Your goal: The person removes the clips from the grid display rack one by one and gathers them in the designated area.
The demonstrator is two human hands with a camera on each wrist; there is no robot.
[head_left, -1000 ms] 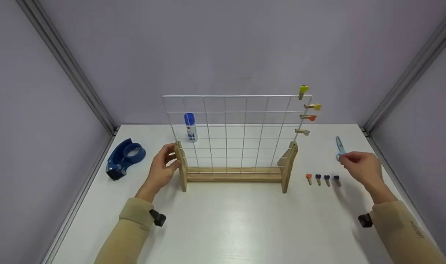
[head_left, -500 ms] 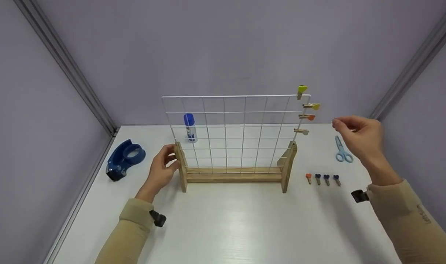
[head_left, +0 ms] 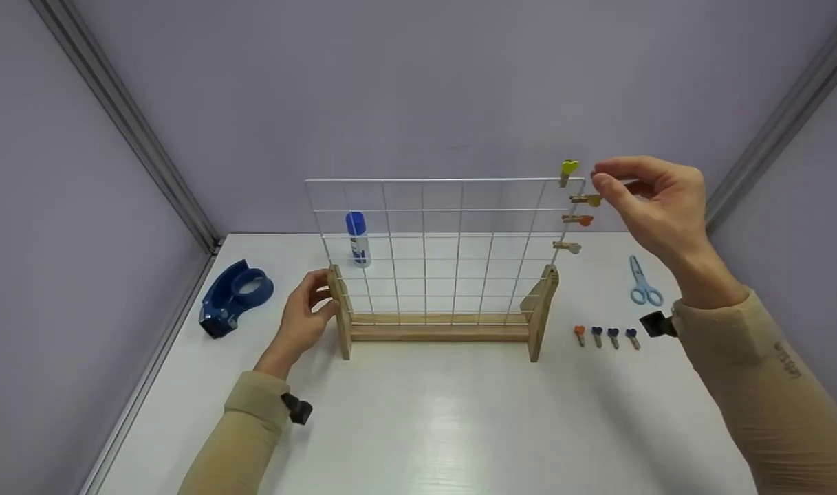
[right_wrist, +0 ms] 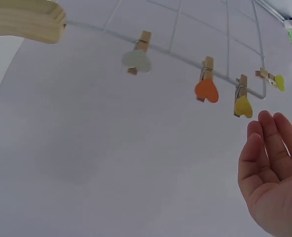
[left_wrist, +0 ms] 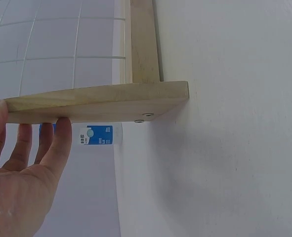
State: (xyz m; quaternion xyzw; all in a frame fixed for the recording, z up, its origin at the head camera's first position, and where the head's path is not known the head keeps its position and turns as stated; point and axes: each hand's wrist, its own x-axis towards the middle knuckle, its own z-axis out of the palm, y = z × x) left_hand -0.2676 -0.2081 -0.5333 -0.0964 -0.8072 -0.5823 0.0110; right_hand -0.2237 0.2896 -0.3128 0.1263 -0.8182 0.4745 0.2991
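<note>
A white wire grid rack stands on a wooden base (head_left: 439, 333). My left hand (head_left: 302, 317) holds its left wooden upright (left_wrist: 96, 98), thumb on one face and fingers on the other. Heart clothespins grip the grid's right end: a yellow-green one (head_left: 569, 167) on the top wire, then a yellow one (right_wrist: 242, 105), an orange one (right_wrist: 206, 90) and a whitish one (right_wrist: 136, 60) down the side wire. My right hand (head_left: 659, 199) is raised beside the top right corner, close to the two upper clothespins. Nothing shows between its loosely bent fingers.
On the table, a row of small heart clothespins (head_left: 613, 336), one orange and several dark blue, lies right of the rack. Light blue scissors (head_left: 642, 283) lie behind them. A glue stick (head_left: 358, 240) stands behind the grid, and a blue tape dispenser (head_left: 229, 302) lies at left.
My right hand has risen from beside the scissors and moved up and left to the grid's top right corner. The left hand stays on the upright.
</note>
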